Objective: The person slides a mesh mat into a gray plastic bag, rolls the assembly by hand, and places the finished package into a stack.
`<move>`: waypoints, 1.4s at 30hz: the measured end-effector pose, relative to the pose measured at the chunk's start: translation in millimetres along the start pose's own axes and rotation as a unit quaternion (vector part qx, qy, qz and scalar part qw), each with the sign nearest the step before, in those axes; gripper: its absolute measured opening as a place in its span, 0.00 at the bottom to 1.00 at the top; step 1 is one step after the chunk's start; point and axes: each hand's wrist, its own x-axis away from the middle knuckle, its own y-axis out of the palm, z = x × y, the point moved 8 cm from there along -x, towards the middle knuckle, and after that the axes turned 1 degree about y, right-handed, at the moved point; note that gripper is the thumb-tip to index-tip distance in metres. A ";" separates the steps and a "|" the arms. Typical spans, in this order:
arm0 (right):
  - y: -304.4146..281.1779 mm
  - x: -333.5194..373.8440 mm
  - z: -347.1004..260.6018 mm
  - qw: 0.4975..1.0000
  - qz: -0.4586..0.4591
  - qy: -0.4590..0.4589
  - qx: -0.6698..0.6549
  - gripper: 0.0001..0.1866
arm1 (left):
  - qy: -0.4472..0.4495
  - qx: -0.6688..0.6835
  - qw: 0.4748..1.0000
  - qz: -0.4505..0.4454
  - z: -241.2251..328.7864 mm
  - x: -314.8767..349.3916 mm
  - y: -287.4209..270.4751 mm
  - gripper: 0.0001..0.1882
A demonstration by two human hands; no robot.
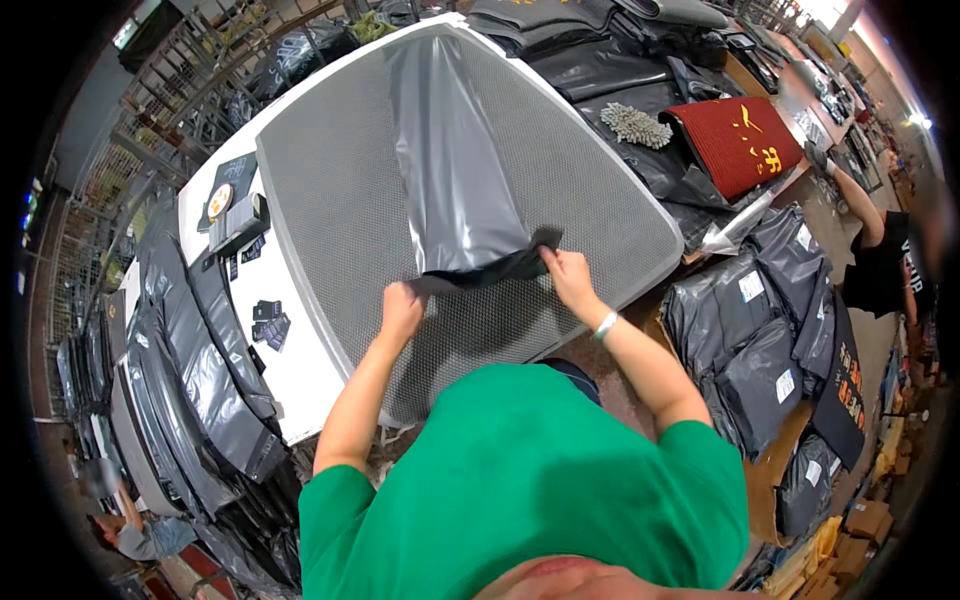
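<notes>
A long grey plastic bag (455,170) lies lengthwise over a large grey textured mat (330,190) with a pale edge. Both my hands grip the bag's near end, whose dark inner side shows between them. My left hand (402,312) is closed on the left corner. The right corner is pinched in my right hand (569,278), with a dark flap standing up above the fingers. A light band (606,324) circles my right wrist. The bag's near end is lifted and stretched between the hands; whether its mouth is parted cannot be seen clearly.
Left of the mat, the white table (285,385) bears a dark box (240,222) and small dark cards (270,325). Stacked black plastic packages (190,340) stand farther left. A red mat (735,148), a grey shaggy piece (637,126) and bagged packages (740,310) are right, near another person (880,260).
</notes>
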 end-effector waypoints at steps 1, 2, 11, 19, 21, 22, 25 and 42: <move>6.9 5.3 18.4 0.994 -0.024 0.104 -0.038 0.22 | -0.098 0.048 0.994 0.016 -6.4 11.2 -0.6 0.18; 15.0 13.9 35.9 0.974 -0.048 0.208 -0.074 0.25 | -0.195 0.095 0.976 0.031 -16.9 24.7 0.3 0.22; -11.2 42.8 24.0 0.976 -0.053 0.201 0.073 0.15 | -0.132 -0.109 0.973 0.153 -11.3 67.2 2.3 0.17; 95.6 43.8 -10.9 0.992 -0.059 0.098 -0.061 0.31 | -0.219 -0.004 0.974 0.064 -13.2 -3.0 72.1 0.50; 98.7 40.6 1.9 0.928 -0.120 0.219 -0.277 0.32 | -0.242 0.046 0.965 0.085 -19.3 -1.6 70.4 0.51; 94.1 44.6 -3.7 0.856 -0.160 0.308 -0.383 0.32 | -0.278 0.028 0.958 0.059 -20.5 -1.1 71.4 0.50; 121.1 60.6 19.9 0.844 -0.189 0.286 -0.412 0.21 | -0.357 -0.001 0.934 0.003 -15.8 5.5 63.6 0.47; 302.4 114.5 -74.7 0.435 -0.332 0.463 -0.698 0.26 | -0.562 -0.249 0.764 0.196 190.0 422.3 -139.0 0.33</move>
